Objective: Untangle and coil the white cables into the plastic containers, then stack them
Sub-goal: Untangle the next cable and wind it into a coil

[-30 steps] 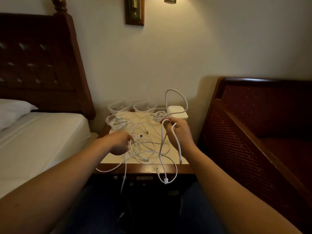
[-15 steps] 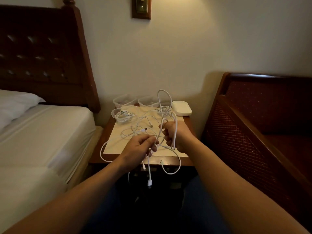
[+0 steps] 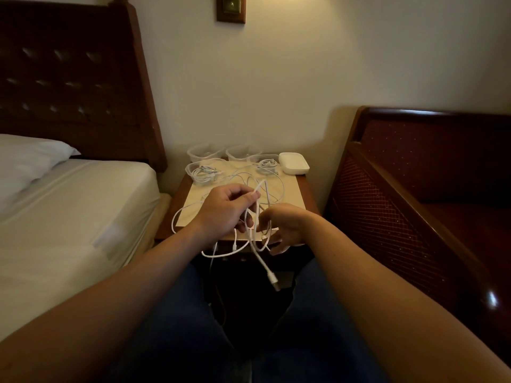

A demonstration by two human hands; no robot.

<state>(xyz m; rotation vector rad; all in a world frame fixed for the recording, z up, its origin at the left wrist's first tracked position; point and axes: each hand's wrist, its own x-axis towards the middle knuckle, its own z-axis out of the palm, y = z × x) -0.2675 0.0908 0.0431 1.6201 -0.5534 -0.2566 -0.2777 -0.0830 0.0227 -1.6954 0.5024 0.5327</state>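
A tangle of white cables [image 3: 272, 189] lies on the nightstand [image 3: 304, 192] and hangs over its front edge. My left hand [image 3: 224, 210] pinches a cable strand between thumb and fingers above the near part of the top. My right hand [image 3: 284, 226] sits just to its right and lower, fingers curled around strands of the same tangle. One plug end [image 3: 272, 279] dangles below the hands. Clear plastic containers stand at the back: one at the left [image 3: 201, 172] holds a coiled cable, another [image 3: 266, 163] holds cable too, and two [image 3: 206, 150] [image 3: 243, 152] look empty.
A white lidded box [image 3: 293, 163] sits at the nightstand's back right corner. A bed with white sheets [image 3: 69, 217] is on the left. A dark wooden seat with a lattice side [image 3: 392, 211] stands close on the right. My knees in blue jeans [image 3: 179, 327] are below.
The left hand has risen and pinched a strand above the table. The right hand has dropped lower toward the front edge. The tall cable loop has come down, and a plug end now dangles lower.
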